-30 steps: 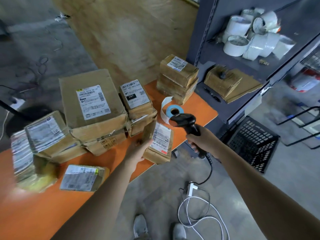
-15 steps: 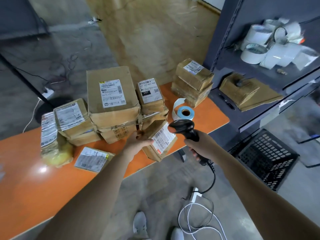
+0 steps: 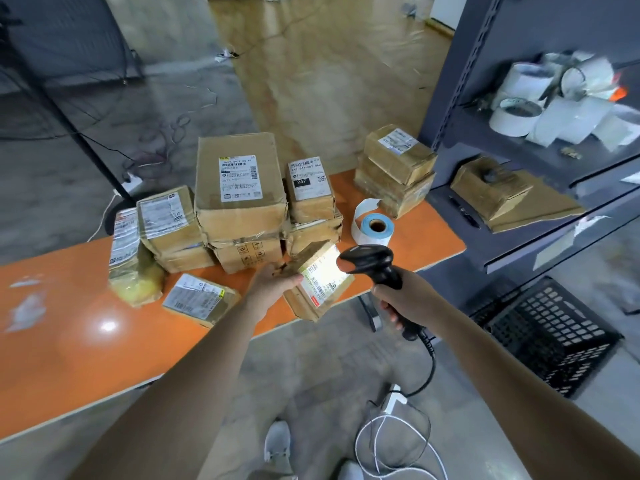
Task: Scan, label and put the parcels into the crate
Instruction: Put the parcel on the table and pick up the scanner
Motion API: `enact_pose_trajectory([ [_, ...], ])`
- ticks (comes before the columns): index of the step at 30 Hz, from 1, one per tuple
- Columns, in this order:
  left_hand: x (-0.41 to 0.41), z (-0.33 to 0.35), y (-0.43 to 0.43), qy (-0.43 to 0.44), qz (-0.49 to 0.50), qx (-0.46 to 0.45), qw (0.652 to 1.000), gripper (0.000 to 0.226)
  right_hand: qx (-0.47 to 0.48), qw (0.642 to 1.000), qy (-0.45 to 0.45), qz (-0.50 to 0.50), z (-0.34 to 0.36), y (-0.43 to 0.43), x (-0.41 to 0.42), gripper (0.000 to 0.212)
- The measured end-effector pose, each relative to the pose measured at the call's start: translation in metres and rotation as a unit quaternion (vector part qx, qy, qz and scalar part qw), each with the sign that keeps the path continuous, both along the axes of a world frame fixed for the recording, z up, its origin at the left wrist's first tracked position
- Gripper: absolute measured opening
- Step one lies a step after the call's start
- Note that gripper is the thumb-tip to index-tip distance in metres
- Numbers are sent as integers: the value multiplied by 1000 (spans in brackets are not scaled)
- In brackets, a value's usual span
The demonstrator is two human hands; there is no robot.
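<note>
A small cardboard parcel point(image 3: 317, 285) is held tilted over the near edge of the orange table point(image 3: 69, 306), just in front of the stacked parcels point(image 3: 240, 199), with its label face turned up. It is grasped at its left edge by the left hand point(image 3: 273, 282); the thumb is laid on the labelled face, and the fingers beneath are hidden. The handle of a corded barcode scanner point(image 3: 367, 259) is clenched in the grip of the right hand point(image 3: 405, 299), and its head is aimed at the label, which is lit brightly. The parcel is judged light and fairly stiff, though its taped surfaces may be slippery and its corners look softened. It is best taken by the side edges, so that the barcode is kept uncovered. The black crate point(image 3: 550, 336) is set on the floor to the right, well apart.
</note>
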State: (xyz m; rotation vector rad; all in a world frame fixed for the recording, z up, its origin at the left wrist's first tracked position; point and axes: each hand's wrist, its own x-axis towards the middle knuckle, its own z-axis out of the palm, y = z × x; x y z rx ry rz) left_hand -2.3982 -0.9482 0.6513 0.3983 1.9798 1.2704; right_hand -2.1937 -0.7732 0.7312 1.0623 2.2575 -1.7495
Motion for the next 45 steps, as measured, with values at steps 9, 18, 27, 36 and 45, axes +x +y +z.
enact_pose_trajectory([
  [9,2,-3,1,-9,13,-20,1000,48,-7,1000,10,4,5,1,7,10],
  [18,-1,-2,13,-3,-10,-9,1000,25,-23,1000,1,-18,4,7,-2,6],
  [27,-12,-7,27,-33,-39,-8,999,14,2,998,-14,-68,-1,13,-15,3],
  [36,-18,-13,37,-82,-32,31,996,20,44,971,-37,-230,-26,48,-33,22],
  [45,-16,-30,62,-111,37,41,992,9,115,956,-113,-244,-71,121,-54,27],
])
